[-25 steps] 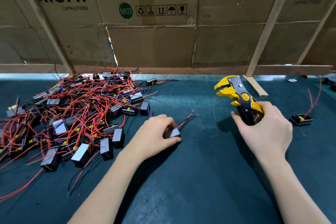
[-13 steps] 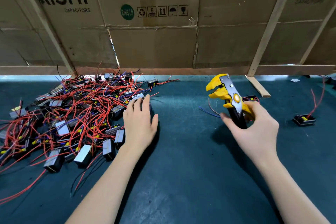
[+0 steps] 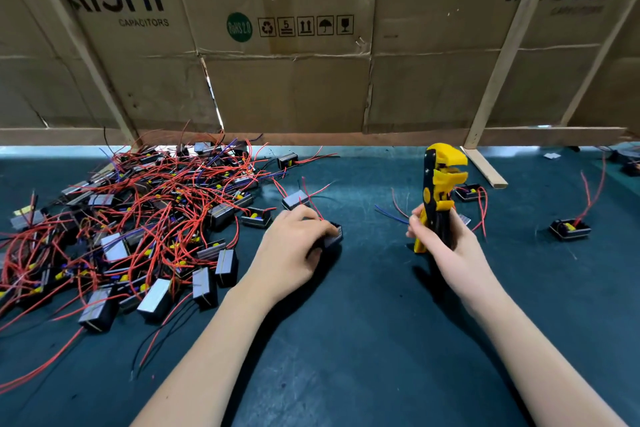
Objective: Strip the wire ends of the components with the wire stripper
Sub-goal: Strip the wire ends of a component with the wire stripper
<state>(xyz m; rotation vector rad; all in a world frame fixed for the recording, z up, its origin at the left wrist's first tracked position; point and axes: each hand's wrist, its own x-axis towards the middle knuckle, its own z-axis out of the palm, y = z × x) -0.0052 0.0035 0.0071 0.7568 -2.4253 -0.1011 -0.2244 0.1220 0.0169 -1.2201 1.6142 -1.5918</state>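
Note:
A big heap of small black box components point(image 3: 138, 229) with tangled red wires covers the left of the dark green mat. My left hand point(image 3: 294, 250) grips one black component point(image 3: 334, 236) at the heap's right edge, its red wires sticking up behind my fingers. My right hand point(image 3: 443, 243) holds the yellow and black wire stripper point(image 3: 440, 184) upright by its handles, jaws at the top. A component with red and blue wires point(image 3: 464, 218) lies on the mat right behind that hand, partly hidden.
Single components lie at the right point(image 3: 569, 229) and behind the stripper point(image 3: 469, 191). A cardboard wall point(image 3: 311, 80) with wooden battens point(image 3: 485, 170) closes the back of the bench. Dark mat point(image 3: 363, 340) shows between and in front of my arms.
My left hand left one component, reached flat into the heap, and now has drawn back gripping another. My right hand turned the stripper upright and drifted slightly left.

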